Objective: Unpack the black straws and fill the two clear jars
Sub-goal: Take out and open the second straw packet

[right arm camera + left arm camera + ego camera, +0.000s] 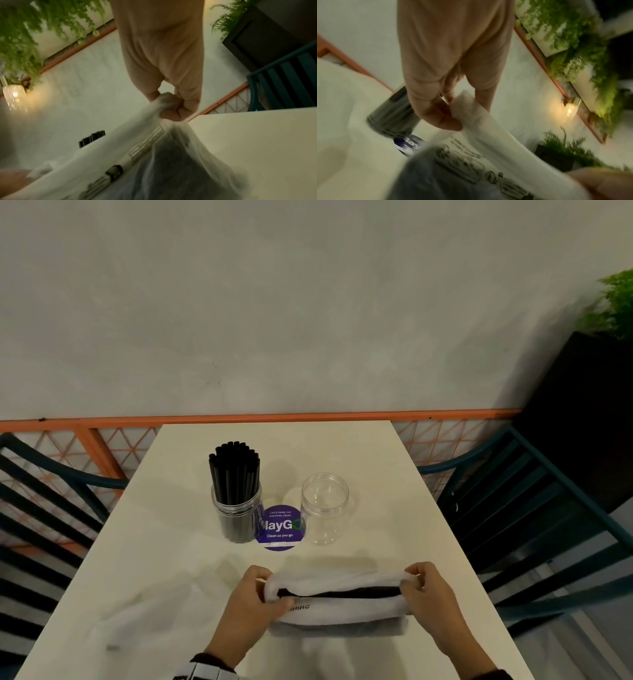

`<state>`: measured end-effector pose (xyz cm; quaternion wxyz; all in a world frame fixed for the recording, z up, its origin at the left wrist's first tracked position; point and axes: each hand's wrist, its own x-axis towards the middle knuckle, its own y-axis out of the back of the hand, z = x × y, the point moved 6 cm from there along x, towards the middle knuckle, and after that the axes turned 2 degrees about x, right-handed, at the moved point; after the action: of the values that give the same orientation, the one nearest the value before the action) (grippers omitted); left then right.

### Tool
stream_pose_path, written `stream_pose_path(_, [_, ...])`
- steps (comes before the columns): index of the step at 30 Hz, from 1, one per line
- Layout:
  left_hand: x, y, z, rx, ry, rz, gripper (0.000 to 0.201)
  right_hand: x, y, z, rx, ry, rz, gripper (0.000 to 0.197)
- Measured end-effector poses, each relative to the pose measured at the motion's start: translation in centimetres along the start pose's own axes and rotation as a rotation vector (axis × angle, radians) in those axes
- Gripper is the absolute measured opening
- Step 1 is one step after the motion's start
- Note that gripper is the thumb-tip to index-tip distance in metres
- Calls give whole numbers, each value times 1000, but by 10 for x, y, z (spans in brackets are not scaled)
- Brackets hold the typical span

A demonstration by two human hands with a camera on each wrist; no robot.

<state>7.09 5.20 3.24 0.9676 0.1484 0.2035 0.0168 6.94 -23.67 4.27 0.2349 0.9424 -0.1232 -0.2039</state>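
Observation:
A white plastic pack (337,599) of black straws lies across the near part of the table, a dark strip of straws showing through it. My left hand (263,594) pinches the pack's left end (465,106), and my right hand (416,583) grips its bunched right end (164,102). Behind it, one clear jar (237,517) stands packed with upright black straws (234,470). To its right stands the second clear jar (323,508), with nothing inside.
A round purple sticker (281,527) lies flat between the jars. An empty crumpled plastic wrapper (147,607) lies at the near left of the white table (394,460). Dark slatted chairs (534,508) flank both sides; an orange rail (274,417) runs behind.

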Motion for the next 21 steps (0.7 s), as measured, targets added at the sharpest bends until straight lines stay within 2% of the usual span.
stream_pose_path(3, [-3, 5, -3, 125, 0, 28, 43, 1, 8, 1, -71, 75, 76, 6])
stream_pose_path(5, [-4, 7, -1, 205, -20, 90, 33, -1, 10, 6, -24, 24, 67, 7])
stream_pose_path(8, [-3, 6, 2, 158, -39, 151, 17, -3, 9, 10, 64, -18, 45, 10])
stream_pose_path(11, [-2, 0, -5, 3, 84, 40, 27, -7, 1, 7, 201, -54, -61, 9])
stream_pose_path(14, [-5, -5, -10, -195, 224, -87, 25, -9, -2, 10, 291, -142, -130, 13])
stream_pose_path(17, [-6, -6, -10, -331, 287, -206, 26, -4, -1, 18, 301, -188, -187, 13])
stream_pose_path(21, [-7, -2, -13, -506, 357, -236, 21, 1, -3, 27, 490, -345, -294, 7])
